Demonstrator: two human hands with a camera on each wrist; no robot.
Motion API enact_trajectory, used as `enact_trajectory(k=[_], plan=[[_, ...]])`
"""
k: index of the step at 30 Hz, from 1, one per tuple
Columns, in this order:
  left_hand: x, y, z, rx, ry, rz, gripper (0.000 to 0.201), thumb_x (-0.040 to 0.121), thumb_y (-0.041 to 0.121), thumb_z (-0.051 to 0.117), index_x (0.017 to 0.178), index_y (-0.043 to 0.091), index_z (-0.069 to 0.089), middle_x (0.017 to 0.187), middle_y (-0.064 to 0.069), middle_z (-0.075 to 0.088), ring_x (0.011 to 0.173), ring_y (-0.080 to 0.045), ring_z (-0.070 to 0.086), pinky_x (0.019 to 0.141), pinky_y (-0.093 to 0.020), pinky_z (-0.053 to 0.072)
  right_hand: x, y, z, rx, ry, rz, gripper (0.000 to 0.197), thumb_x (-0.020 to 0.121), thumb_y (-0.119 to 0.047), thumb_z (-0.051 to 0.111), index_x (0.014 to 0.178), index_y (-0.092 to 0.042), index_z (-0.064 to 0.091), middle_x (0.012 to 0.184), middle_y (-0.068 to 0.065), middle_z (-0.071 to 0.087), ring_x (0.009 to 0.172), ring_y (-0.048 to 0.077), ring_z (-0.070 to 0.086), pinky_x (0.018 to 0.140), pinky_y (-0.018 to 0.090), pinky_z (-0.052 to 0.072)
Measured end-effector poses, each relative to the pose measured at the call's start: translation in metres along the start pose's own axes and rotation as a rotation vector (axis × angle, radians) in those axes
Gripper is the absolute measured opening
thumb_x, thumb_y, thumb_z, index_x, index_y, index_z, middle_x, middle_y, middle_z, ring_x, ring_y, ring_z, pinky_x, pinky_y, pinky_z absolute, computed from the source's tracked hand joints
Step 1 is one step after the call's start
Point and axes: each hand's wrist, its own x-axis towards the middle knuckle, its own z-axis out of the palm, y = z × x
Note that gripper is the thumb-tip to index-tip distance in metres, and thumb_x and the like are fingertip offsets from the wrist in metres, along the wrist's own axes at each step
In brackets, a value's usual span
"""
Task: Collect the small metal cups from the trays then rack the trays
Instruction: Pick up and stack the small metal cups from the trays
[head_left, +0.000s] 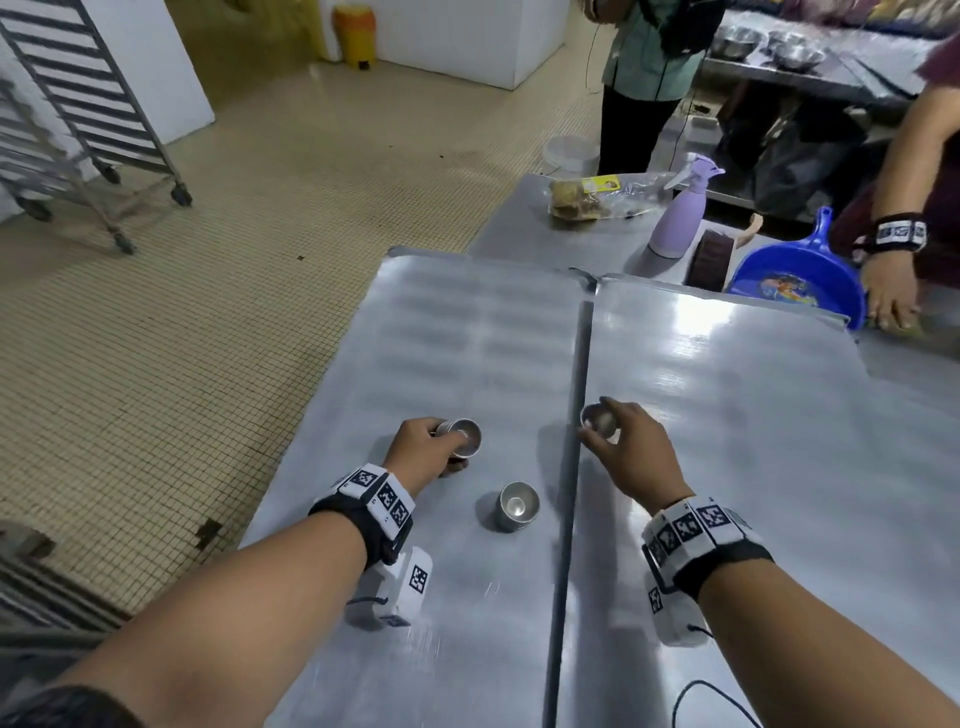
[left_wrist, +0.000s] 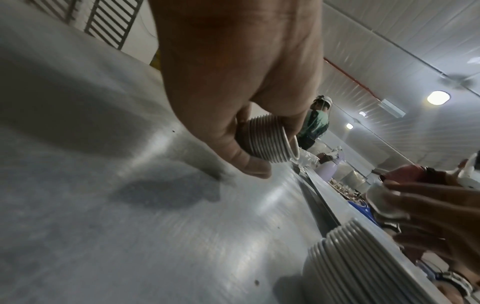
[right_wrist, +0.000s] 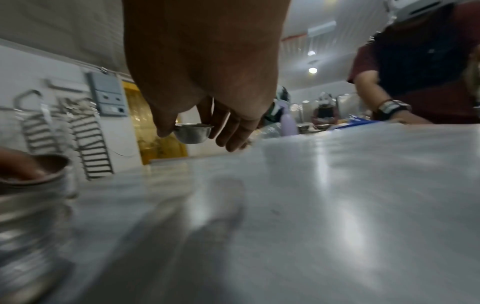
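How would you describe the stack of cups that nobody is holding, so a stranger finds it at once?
Look at the left tray of the two metal trays lying side by side. Near its right edge, between the left hand and the right hand, stands a stack of small metal cups. Unlike the other cups, no hand touches it.

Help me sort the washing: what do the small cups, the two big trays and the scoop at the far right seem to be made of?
Small cups: thin metal, probably steel or aluminium, with a shiny inside that mirrors the light; the left hand holds a nested stack.
Trays: brushed sheet metal with streaky glare.
Scoop: glossy blue plastic, judging by its uniform colour.
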Motion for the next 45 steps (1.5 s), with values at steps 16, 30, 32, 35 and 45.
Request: enact_trajectory(k=[16,30,32,35,45], plan=[[-0.022,0.014,-0.039,-0.419,-0.09,-0.101,0.03,0.09,0.024,0.067,0.103,-0.002,0.072,0.084,-0.017,0.068,0.07,-0.024,0.065,0.065,-0.033,0.057,-0.018,-0.114,0.074,0.121,-0.253,-0.258,0.076,0.078,-0.065,0.07,0.142,-0.029,0.05,0.135,-0.007,0.062,0.123,0.013,0.057,0.1,0.033,0.047],[-0.028,-0.006,-0.068,0.486,-0.357,-0.06,0.023,0.083,0.018,0.069,0.102,0.008,0.059,0.081,-0.028,0.073,0.047,-0.024,0.049,0.044,-0.023,0.031,-0.055,-0.046,0.073,-0.246,-0.447,-0.068,0.074,0.072,-0.051,0.077,0.137,-0.03,0.049,0.119,-0.003,0.062,0.111,0.02,0.059,0.087,0.03,0.047],[-0.029,-0.004,-0.072,0.541,-0.329,-0.031,0.023,0.079,0.026,0.067,0.1,0.017,0.064,0.078,-0.022,0.074,0.048,-0.026,0.055,0.046,-0.027,0.037,-0.058,-0.046,0.077,-0.268,-0.425,-0.06,0.062,0.076,-0.043,0.073,0.133,-0.03,0.051,0.118,-0.001,0.062,0.11,0.023,0.06,0.084,0.031,0.047],[-0.032,0.001,-0.078,0.587,-0.287,0.032,0.021,0.074,0.04,0.062,0.092,0.03,0.067,0.078,-0.014,0.075,0.053,-0.029,0.065,0.05,-0.036,0.045,-0.059,-0.048,0.078,-0.285,-0.407,-0.053,0.056,0.08,-0.037,0.07,0.132,-0.028,0.051,0.119,0.001,0.062,0.109,0.025,0.06,0.084,0.032,0.048],[-0.044,0.004,-0.066,1.041,-0.353,0.399,0.036,0.072,0.034,0.073,0.102,0.032,0.053,0.097,0.007,0.066,0.085,-0.019,0.064,0.069,-0.027,0.049,-0.07,-0.051,0.073,-0.154,-0.285,0.012,0.046,0.072,-0.034,0.072,0.115,-0.025,0.058,0.104,0.001,0.067,0.095,0.024,0.063,0.075,0.031,0.049]])
